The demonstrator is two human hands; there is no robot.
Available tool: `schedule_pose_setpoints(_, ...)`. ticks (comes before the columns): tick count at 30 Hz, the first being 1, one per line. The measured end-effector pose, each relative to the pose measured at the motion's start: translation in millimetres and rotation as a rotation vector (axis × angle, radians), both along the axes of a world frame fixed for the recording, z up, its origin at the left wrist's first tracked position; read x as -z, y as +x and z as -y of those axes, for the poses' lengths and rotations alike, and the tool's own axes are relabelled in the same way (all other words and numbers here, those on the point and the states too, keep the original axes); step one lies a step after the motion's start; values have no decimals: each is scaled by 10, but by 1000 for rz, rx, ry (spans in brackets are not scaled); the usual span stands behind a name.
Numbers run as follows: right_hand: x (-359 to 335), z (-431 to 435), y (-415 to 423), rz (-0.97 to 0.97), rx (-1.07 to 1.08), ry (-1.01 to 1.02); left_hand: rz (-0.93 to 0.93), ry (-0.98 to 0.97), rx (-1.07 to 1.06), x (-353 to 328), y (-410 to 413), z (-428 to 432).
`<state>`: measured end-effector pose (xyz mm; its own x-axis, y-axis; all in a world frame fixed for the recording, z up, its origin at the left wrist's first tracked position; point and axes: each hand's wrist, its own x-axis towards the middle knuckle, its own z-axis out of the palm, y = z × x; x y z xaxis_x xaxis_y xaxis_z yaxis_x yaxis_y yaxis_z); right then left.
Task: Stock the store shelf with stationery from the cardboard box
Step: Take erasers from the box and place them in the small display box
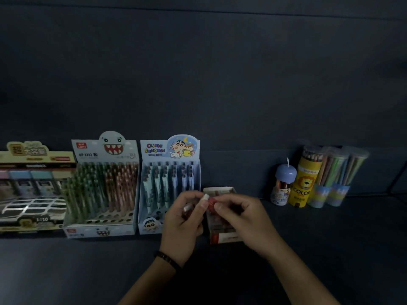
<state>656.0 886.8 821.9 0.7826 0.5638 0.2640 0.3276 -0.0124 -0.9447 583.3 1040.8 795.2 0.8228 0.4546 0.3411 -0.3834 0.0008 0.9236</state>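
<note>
My left hand (185, 219) and my right hand (244, 219) meet just above a small open red and white box (222, 235) on the dark shelf. Together they pinch a small red item with a white end (209, 200); what it is cannot be told in the dim light. My left hand also grips a couple of similar small pieces (187, 209) in its curled fingers. The box lies between the Crayon Shin-chan pen display (169, 172) and the pencil tubes; my hands hide its middle.
Left of the hands stand a shark-face pen display (103, 183) and a gold-topped display box (33, 186). At the right are a small blue-capped tube (283, 186), a yellow lion pencil tube (305, 181) and two clear pencil tubes (334, 177). Dark shelf surface (88, 271) stretches in front.
</note>
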Motion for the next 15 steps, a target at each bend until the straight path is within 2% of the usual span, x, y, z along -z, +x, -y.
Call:
schedule_pose_setpoints(4, -71, 32, 80, -101, -1, 27, -13, 73, 38, 27, -13, 8)
schedule_pose_setpoints(10, -163, 115, 247, 119, 76, -95, 75, 164, -69, 18, -36, -8)
schedule_pose_setpoints(15, -73, 137, 416, 398, 168, -365, 84, 153, -90, 93, 18, -47)
